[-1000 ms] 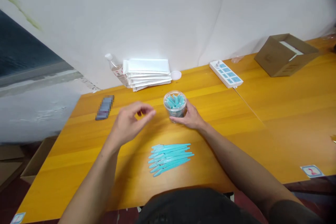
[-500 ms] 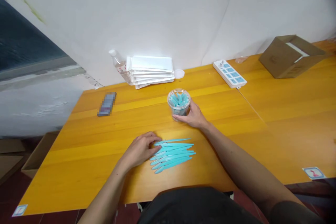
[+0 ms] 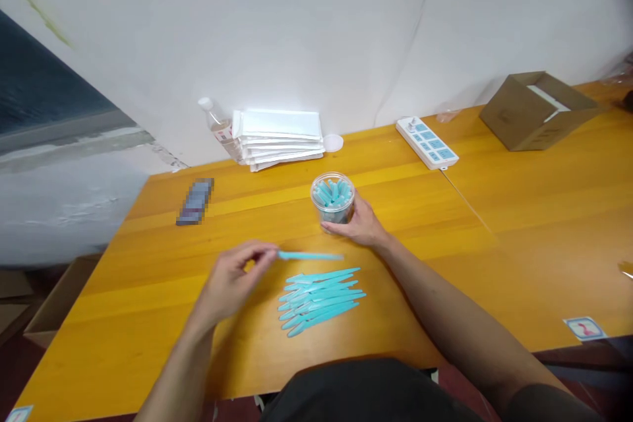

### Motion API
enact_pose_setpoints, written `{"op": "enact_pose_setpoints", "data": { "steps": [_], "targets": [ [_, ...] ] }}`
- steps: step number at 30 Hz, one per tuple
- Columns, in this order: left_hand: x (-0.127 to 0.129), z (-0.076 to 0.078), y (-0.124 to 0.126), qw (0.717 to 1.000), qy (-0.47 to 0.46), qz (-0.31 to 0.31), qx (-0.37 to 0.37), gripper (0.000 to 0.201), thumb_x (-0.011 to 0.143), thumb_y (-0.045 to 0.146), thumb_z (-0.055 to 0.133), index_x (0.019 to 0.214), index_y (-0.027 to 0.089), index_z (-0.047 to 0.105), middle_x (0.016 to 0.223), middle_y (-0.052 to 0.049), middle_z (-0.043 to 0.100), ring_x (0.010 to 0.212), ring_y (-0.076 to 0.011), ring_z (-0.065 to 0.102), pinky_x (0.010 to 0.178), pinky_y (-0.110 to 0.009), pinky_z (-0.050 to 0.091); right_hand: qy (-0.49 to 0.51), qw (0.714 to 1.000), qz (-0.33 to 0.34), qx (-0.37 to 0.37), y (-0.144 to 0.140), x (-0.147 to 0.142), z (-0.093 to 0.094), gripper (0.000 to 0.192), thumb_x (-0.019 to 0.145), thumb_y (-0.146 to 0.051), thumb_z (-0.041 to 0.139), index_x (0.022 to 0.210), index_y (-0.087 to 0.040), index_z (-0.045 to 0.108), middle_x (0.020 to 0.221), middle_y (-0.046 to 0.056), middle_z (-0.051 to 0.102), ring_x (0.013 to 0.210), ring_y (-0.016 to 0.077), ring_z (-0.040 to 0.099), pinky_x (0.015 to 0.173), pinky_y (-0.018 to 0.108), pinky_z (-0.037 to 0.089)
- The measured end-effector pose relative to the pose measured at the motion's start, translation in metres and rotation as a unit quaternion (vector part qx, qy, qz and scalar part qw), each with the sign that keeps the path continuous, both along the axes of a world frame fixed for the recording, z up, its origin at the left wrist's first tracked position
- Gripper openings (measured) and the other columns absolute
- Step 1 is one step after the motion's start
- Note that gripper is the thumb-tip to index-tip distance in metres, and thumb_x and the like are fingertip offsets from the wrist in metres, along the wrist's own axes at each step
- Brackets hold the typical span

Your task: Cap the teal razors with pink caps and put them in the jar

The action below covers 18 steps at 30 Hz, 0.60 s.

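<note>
My left hand (image 3: 236, 280) pinches the pale, broader end of a slim turquoise plastic stick (image 3: 311, 256), held level above the table with its narrow end pointing right. Just below it, a fanned pile of similar turquoise sticks (image 3: 321, 297) lies on the table; their tapered ends point right and their paler, blade-like ends left. My right hand (image 3: 363, 223) is wrapped round the right and near side of a clear round tub (image 3: 335, 216), which stands upright on the table. Inside the tub are several short turquoise pieces (image 3: 335, 193). No lid covers it.
A stack of white packets (image 3: 281, 135) leans by the wall, with a plastic bottle (image 3: 221, 132) left of it and a round lid (image 3: 333, 143) right. A phone (image 3: 196, 202) lies left. Further right are a power strip (image 3: 427, 143) and an open cardboard box (image 3: 539, 112).
My left hand has lifted one turquoise stick off the far side of the pile and moved up and left. My right hand stays round the tub. The view has shifted slightly.
</note>
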<state>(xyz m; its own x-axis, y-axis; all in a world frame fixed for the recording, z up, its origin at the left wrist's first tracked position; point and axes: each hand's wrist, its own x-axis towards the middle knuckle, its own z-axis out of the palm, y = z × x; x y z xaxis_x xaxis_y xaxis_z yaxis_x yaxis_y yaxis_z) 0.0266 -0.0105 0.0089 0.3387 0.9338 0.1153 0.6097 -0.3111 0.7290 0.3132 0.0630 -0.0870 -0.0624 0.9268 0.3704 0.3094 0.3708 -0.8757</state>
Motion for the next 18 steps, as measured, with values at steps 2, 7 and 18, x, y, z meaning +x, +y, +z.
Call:
{"op": "enact_pose_setpoints", "data": {
  "steps": [2, 7, 18],
  "targets": [
    [-0.001, 0.035, 0.012, 0.99, -0.016, 0.082, 0.113, 0.017, 0.096, 0.032, 0.059, 0.099, 0.019, 0.07, 0.088, -0.002, 0.07, 0.077, -0.0136, 0.063, 0.071, -0.024, 0.049, -0.001, 1.0, 0.002, 0.002, 0.0, 0.0, 0.0, 0.087, 0.065, -0.047, 0.085, 0.139, -0.021, 0.049, 0.129, 0.011, 0.065, 0.118, 0.0297, 0.063, 0.106, 0.045, 0.048],
    [0.049, 0.101, 0.061, 0.948, 0.154, -0.002, 0.279, 0.019, 0.097, 0.029, 0.054, 0.097, 0.019, 0.069, 0.083, -0.003, 0.065, 0.074, -0.0151, 0.058, 0.071, -0.026, 0.045, -0.009, 1.0, -0.002, -0.01, -0.001, 0.0, 0.003, 0.089, 0.065, -0.047, 0.085, 0.14, -0.02, 0.048, 0.128, 0.011, 0.066, 0.115, 0.0299, 0.064, 0.103, 0.046, 0.05],
    [0.049, 0.025, 0.043, 0.983, 0.116, -0.081, 0.12, 0.025, 0.099, 0.034, 0.052, 0.107, 0.021, 0.072, 0.087, -0.004, 0.063, 0.079, -0.0151, 0.059, 0.073, -0.026, 0.045, -0.003, 1.0, 0.008, 0.003, 0.0, 0.001, 0.002, 0.089, 0.065, -0.048, 0.085, 0.141, -0.02, 0.047, 0.129, 0.012, 0.065, 0.116, 0.0292, 0.064, 0.105, 0.044, 0.049]
  ]
}}
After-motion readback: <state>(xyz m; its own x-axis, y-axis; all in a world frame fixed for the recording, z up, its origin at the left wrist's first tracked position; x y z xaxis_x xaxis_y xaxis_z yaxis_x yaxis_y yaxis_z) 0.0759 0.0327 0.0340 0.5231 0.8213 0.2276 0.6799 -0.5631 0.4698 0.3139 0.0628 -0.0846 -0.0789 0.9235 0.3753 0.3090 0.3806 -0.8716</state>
